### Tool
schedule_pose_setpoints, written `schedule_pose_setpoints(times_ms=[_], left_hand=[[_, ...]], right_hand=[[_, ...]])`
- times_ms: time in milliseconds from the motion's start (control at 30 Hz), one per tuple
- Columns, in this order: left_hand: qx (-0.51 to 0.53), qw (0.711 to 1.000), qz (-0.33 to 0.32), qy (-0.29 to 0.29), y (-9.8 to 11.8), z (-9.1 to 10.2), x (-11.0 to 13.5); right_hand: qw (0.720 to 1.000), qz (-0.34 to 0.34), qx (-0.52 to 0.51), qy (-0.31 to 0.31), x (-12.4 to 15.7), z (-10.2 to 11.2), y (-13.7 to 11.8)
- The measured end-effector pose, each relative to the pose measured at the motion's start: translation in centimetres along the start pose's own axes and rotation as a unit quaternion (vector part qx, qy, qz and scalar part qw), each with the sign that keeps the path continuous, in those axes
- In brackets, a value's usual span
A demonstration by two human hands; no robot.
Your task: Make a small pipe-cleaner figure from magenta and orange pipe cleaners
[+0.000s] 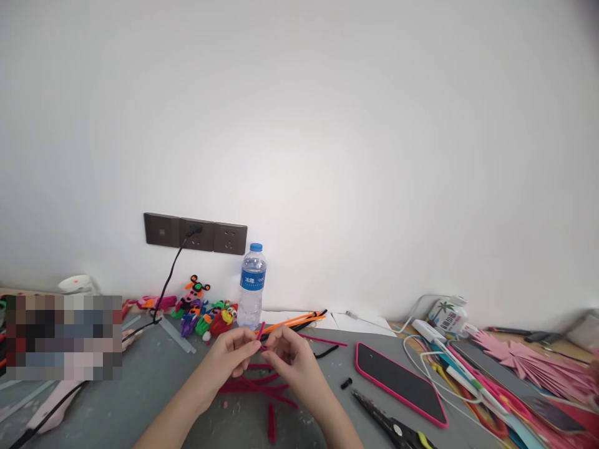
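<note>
My left hand [231, 354] pinches a short magenta pipe cleaner [261, 329], whose tip sticks up between the two hands. Fingers curled, my right hand [292, 358] closes on the same pipe cleaner from the other side. Its lower part is hidden by my fingertips. Beneath the hands, more magenta pipe cleaners [253, 388] lie crossed on the grey mat [201, 430], with a short magenta piece [272, 423] nearer to me. Behind the hands lie orange pipe cleaners [299, 321] and black ones [327, 352].
A water bottle [253, 293] stands by the wall near several pipe-cleaner figures [206, 315]. To the right are black scissors [384, 424], a phone in a pink case [400, 383], white cables [423, 368] and folded pink paper [528, 362]. Another person's arm [58, 399] rests at left beside a glue gun's black cord [169, 274].
</note>
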State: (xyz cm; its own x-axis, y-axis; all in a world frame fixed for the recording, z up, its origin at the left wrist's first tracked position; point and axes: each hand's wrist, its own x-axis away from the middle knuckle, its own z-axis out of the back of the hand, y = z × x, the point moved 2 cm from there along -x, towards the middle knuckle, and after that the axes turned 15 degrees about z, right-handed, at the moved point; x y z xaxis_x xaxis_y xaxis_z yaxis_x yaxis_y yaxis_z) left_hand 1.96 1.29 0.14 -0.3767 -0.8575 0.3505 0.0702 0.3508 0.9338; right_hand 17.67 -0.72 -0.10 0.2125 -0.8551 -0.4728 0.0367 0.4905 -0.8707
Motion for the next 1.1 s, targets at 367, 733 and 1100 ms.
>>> schedule_pose_setpoints(times_ms=[367,733,1100], left_hand=[[0.152,0.987,-0.019,-0.049,-0.4,0.6,-0.5],[0.016,0.99,0.021,-0.136,-0.5,-1.0,0.9],[-0.048,0.997,-0.033,-0.042,-0.6,-0.4,-0.3]], right_hand=[[0.959,0.022,-0.268,0.089,-0.4,-0.7,0.2],[0.981,0.047,-0.119,0.145,-0.2,-0.2,0.6],[0.945,0.004,-0.26,0.198,-0.5,-0.1,0.7]])
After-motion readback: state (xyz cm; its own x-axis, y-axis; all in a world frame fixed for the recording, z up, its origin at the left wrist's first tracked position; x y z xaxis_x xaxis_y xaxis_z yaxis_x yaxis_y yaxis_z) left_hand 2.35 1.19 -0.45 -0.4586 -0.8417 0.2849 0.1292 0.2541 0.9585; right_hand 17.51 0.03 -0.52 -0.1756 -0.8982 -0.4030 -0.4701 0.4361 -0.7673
